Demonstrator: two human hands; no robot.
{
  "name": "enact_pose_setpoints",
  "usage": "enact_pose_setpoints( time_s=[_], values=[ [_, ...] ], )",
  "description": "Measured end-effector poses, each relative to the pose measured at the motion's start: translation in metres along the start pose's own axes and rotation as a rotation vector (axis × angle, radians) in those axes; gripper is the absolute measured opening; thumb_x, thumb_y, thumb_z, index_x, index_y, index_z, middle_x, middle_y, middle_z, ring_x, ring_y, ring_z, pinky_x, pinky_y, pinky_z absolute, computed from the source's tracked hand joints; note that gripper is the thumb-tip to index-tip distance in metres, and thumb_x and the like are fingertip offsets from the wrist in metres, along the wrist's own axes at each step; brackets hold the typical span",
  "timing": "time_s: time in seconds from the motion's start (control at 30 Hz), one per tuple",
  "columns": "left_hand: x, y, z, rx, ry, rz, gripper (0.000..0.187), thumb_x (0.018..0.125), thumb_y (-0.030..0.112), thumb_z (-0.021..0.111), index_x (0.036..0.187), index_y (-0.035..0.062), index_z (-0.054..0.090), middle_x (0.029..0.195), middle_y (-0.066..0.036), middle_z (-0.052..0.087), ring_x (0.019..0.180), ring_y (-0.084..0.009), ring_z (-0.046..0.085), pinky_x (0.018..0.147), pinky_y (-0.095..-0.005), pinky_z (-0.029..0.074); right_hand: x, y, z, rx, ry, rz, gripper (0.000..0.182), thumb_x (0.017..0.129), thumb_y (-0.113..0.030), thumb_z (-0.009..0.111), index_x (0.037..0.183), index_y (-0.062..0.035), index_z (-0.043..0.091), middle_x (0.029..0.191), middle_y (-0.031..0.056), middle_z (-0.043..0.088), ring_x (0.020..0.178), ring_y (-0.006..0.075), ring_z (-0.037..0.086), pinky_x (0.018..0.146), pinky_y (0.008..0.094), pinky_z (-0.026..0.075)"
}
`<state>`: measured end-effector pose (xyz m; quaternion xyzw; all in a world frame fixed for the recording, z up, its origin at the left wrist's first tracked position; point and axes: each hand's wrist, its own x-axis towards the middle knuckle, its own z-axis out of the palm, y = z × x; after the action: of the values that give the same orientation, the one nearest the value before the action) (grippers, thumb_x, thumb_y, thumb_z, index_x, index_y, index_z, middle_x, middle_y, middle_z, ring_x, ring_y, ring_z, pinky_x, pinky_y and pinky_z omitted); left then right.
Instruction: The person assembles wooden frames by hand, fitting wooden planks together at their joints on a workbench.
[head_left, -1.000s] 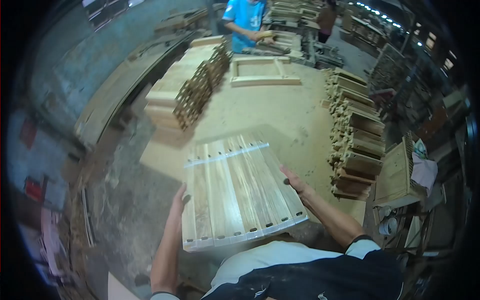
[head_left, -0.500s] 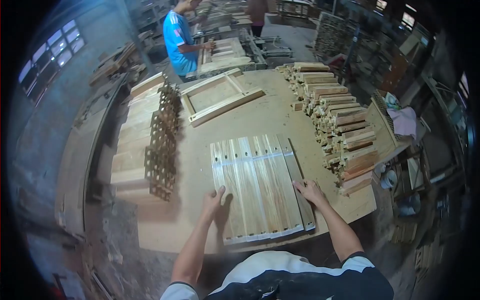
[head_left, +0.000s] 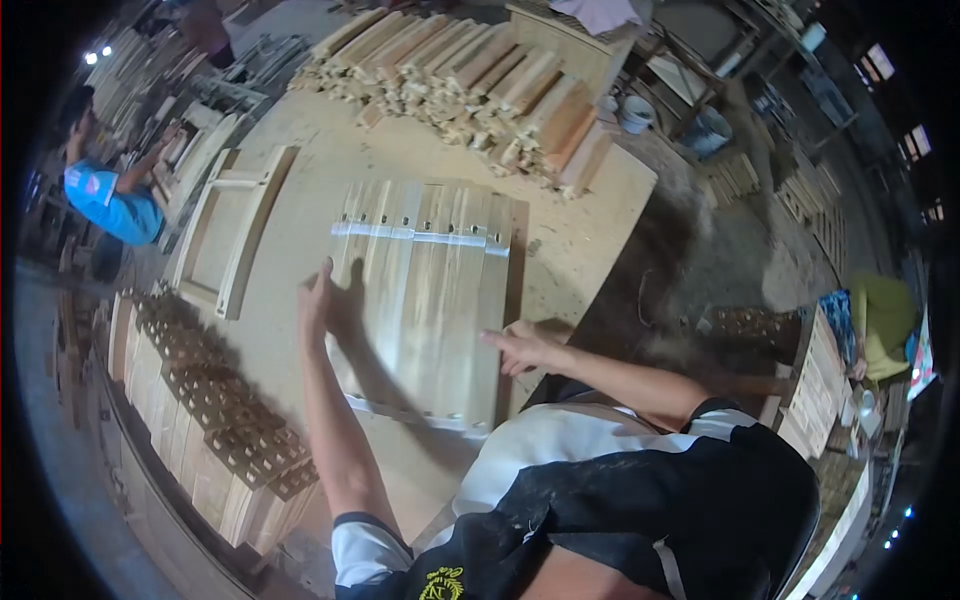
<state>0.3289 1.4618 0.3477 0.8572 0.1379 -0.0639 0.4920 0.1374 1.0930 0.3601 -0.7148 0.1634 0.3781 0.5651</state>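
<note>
A set of pale wooden slats [head_left: 425,310] lies side by side on the table, with small dark slots along the far ends and a whitish band across them. At its left edge is my left hand [head_left: 316,298], upright, thumb raised and fingers apart, casting a shadow over the slats. My right hand [head_left: 525,348] is at the right edge, its index finger stretched out to the outermost slat and the other fingers loosely bent. Neither hand is wrapped around anything.
A wooden frame [head_left: 250,235] lies beyond my left hand. Stacked slotted boards [head_left: 215,400] line the table's left side; a long pile of short wooden pieces [head_left: 450,75] runs along the far side. A person in a blue shirt [head_left: 115,205] works at the upper left. Buckets [head_left: 637,114] stand off the table.
The view has swung to the right. The outermost right slat, slanted away from the others before, now lies in line with them. Both hands remain beside the slats.
</note>
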Motion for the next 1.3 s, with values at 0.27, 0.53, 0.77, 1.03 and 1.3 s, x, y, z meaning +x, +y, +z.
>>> enact_pose_setpoints(
  time_s=[0.27,0.53,0.77,1.03,1.3],
  values=[
    [0.016,0.054,0.034,0.323,-0.007,0.126,0.074,0.085,0.058,0.064,0.126,-0.0029,0.061,0.118,-0.032,0.063,0.115,-0.0439,0.059,0.098,-0.0435,0.046,-0.025,-0.007,0.000,0.016,-0.334,-0.004,0.076,0.091,-0.061,0.059,0.121,0.0088,0.057,0.104,0.0206,0.064,0.094,0.0268,0.067,0.075,0.0353,0.056],
    [-0.189,0.029,0.074,0.097,0.566,0.400,0.057,0.084,0.020,0.073,0.132,-0.0034,0.055,0.132,-0.025,0.057,0.125,-0.0372,0.052,0.107,-0.0445,0.038,-0.017,-0.037,-0.163,0.236,0.016,-0.295,0.037,0.095,-0.036,0.064,0.113,-0.0042,0.064,0.091,0.0059,0.067,0.079,0.0147,0.066,0.069,0.0288,0.056],
    [-0.364,0.031,0.155,-0.039,0.698,0.155,0.045,0.084,0.004,0.071,0.127,-0.0026,0.059,0.133,-0.022,0.055,0.127,-0.0350,0.050,0.108,-0.0433,0.038,0.068,-0.237,-0.249,0.165,0.323,-0.745,0.034,0.092,-0.037,0.068,0.076,-0.0066,0.062,0.063,0.0040,0.063,0.055,0.0122,0.060,0.051,0.0279,0.048],
    [-0.377,0.067,0.171,0.086,0.803,0.171,0.046,0.082,0.007,0.073,0.125,-0.0019,0.059,0.134,-0.024,0.053,0.126,-0.0386,0.051,0.105,-0.0450,0.040,0.191,-0.371,-0.268,0.339,0.592,-0.419,0.046,0.081,-0.033,0.078,0.096,0.0064,0.061,0.081,0.0185,0.068,0.062,0.0244,0.070,0.051,0.0353,0.060],
    [-0.391,0.059,0.197,-0.204,0.767,-0.062,0.041,0.083,0.004,0.071,0.122,-0.0034,0.062,0.112,-0.018,0.067,0.106,-0.0286,0.064,0.094,-0.0375,0.049,0.071,-0.267,-0.203,0.441,-0.024,-1.069,0.024,0.093,-0.023,0.062,0.094,0.0010,0.062,0.085,0.0109,0.068,0.069,0.0196,0.068,0.065,0.0335,0.058]
  ],
)
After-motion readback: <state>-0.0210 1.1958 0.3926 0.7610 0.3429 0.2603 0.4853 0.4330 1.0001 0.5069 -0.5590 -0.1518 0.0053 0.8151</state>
